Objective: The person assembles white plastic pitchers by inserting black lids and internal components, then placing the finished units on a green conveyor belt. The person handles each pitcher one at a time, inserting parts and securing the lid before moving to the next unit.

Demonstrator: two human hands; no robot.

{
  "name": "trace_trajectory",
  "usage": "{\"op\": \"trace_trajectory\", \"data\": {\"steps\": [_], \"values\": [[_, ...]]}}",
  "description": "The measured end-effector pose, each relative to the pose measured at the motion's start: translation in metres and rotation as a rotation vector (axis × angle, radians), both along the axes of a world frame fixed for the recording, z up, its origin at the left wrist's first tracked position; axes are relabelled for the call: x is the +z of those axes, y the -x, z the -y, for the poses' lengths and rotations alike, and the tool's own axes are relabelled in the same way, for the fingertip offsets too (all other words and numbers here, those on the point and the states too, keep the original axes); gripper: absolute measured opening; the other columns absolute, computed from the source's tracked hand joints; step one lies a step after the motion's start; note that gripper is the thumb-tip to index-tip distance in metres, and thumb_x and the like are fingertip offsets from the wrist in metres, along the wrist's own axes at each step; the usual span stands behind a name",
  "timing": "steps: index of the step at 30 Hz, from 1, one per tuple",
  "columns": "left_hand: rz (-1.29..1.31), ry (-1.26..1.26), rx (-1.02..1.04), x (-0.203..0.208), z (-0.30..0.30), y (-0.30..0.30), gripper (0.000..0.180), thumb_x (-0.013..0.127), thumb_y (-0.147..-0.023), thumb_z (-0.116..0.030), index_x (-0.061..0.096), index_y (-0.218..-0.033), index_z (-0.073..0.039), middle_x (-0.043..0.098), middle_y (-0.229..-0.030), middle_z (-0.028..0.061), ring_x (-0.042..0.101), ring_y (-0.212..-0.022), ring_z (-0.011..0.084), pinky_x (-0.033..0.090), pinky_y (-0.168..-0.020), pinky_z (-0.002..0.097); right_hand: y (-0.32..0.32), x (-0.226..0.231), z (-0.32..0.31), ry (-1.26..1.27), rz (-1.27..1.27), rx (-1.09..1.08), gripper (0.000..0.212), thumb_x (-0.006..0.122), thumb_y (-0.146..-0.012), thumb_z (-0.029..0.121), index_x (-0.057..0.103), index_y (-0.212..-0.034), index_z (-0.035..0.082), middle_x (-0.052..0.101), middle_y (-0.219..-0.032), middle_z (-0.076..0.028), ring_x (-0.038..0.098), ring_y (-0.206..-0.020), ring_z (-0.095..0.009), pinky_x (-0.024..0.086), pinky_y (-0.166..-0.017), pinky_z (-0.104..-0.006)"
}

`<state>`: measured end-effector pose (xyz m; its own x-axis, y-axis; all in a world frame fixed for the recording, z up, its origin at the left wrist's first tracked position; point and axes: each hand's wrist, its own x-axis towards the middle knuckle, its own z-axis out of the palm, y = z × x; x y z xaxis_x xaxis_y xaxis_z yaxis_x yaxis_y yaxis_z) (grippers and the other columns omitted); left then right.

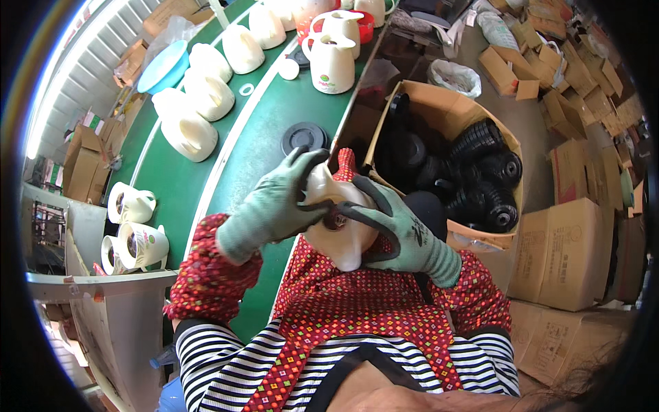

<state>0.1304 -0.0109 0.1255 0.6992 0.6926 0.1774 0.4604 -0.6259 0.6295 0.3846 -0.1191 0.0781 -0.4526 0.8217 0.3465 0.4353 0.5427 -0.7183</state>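
A cream-white jug (pixel 349 250) is held over my lap, its round opening facing up with something dark and reddish inside. My left hand (pixel 274 199), in a pale green glove with grey fingertips, grips the jug's far left side, its thumb reaching over the opening. My right hand (pixel 405 233), gloved the same way, is curved around the jug's right side, with fingertips at the opening's edge. What the fingertips touch inside is hard to make out. Just beyond my left hand, a black round disc (pixel 304 139) lies flat on the green belt (pixel 240 165).
Several white jug bodies (pixel 189 134) lie along the belt's left side. An upright white jug (pixel 332 65) stands farther ahead. On my right is an open carton (pixel 405 89) of black round parts. White jugs (pixel 143 245) stand at left; stacked brown cartons (pixel 559 254) stand far right.
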Motion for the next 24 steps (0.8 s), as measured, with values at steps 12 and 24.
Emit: {"op": "trace_trajectory", "data": {"steps": [12, 24], "values": [[-0.143, -0.252, -0.260, -0.018, 0.039, -0.001, 0.072, 0.095, -0.063, -0.044, 0.073, -0.125, -0.016, 0.014, -0.169, 0.0337, 0.015, -0.154, 0.0606, 0.024, -0.119, 0.0712, -0.002, -0.002, 0.007, -0.031, 0.240, -0.055, 0.061, 0.086, -0.070, 0.031, 0.068, -0.126, 0.013, 0.035, -0.161, -0.033, 0.038, -0.147, -0.051, 0.034, -0.118, -0.0574], [0.170, -0.167, -0.175, -0.041, 0.038, 0.002, 0.060, 0.098, -0.059, -0.030, 0.076, -0.111, -0.012, 0.027, -0.164, 0.0379, 0.024, -0.153, 0.0595, 0.025, -0.124, 0.0618, -0.004, -0.004, 0.011, 0.015, 0.076, -0.166, 0.087, 0.086, -0.076, 0.022, 0.045, -0.153, 0.012, 0.028, -0.165, -0.031, 0.035, -0.151, -0.047, 0.028, -0.124, -0.0529]]}}
